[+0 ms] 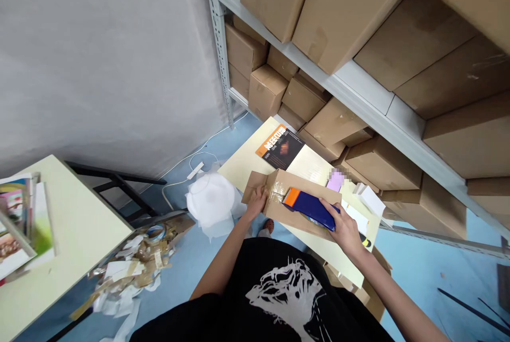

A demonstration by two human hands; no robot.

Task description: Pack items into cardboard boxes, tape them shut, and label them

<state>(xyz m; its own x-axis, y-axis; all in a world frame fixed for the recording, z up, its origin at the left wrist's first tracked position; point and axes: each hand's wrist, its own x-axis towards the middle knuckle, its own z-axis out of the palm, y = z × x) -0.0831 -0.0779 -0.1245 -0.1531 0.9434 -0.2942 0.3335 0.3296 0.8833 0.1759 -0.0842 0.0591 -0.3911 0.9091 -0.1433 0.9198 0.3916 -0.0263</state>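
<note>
A narrow cardboard box (274,208) lies on the pale table in front of me, with clear shiny tape at its left end. My left hand (257,203) grips the box's left end near a flap. My right hand (346,227) is closed round the right end of a blue and orange tape dispenser (311,206). The dispenser lies along the top of the box, orange end toward the tape. Its underside is mostly hidden, so I cannot tell whether it touches the box.
A dark and orange magazine (280,146) lies on the table (239,159) behind the box. Shelving (342,90) full of cardboard boxes stands close behind. White wrapping (211,198) and scraps (129,265) lie on the floor at left. Another table (71,214) holds printed booklets.
</note>
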